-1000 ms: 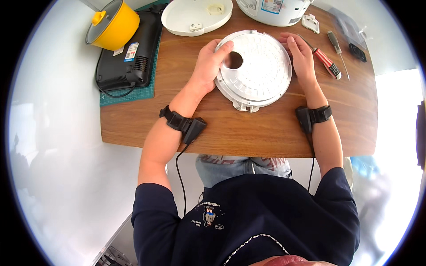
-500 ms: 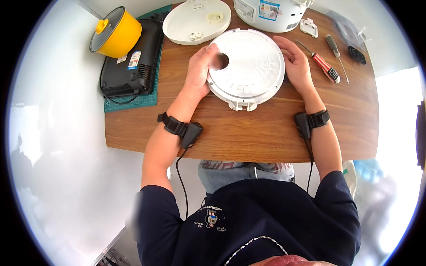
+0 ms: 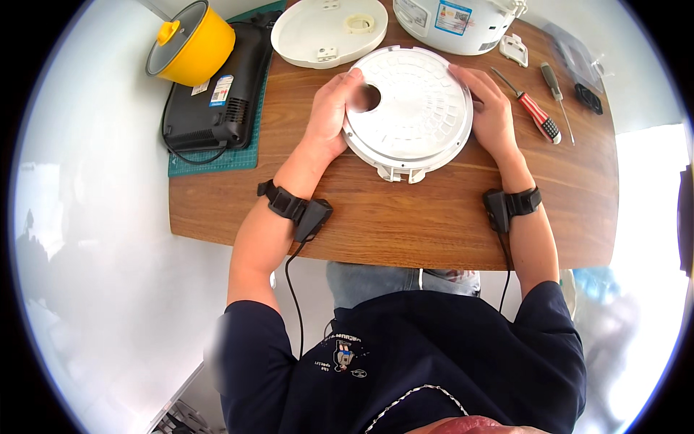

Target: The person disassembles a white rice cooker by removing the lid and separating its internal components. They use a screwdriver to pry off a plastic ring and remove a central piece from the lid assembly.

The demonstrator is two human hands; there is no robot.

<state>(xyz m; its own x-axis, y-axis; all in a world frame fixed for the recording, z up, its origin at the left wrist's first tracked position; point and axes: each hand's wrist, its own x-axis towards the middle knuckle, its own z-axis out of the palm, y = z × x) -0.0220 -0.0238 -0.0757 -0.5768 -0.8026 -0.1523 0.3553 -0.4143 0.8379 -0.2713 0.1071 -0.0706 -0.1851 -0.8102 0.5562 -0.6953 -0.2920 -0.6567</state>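
Note:
A round white rice cooker lid (image 3: pixel 416 119), its embossed metal-like face up, is between my two hands above the wooden table. A hole shows near its left edge, and a hinge-like bracket sticks out at its near edge. My left hand (image 3: pixel 331 112) grips the left rim, with the thumb on top beside the hole and the other fingers hidden beneath. My right hand (image 3: pixel 493 112) is curled round the right rim, fingertips at its far right side. Behind the lid lies a round white outer cover (image 3: pixel 300 36), hollow side up.
The white rice cooker body (image 3: pixel 470 32) stands at the back. Right of it lie a white plastic bracket (image 3: pixel 514 50), a red-handled screwdriver (image 3: pixel 536 116), a grey-handled screwdriver (image 3: pixel 551 79) and a clear box (image 3: pixel 575 54). At left, a yellow pot (image 3: pixel 195 50) rests on a black appliance (image 3: pixel 206 119) over a green mat (image 3: pixel 217 165).
The view has shifted slightly, so the table things appear a little further right. My right fingers are more bent against the lid's rim. The left hand keeps its grip.

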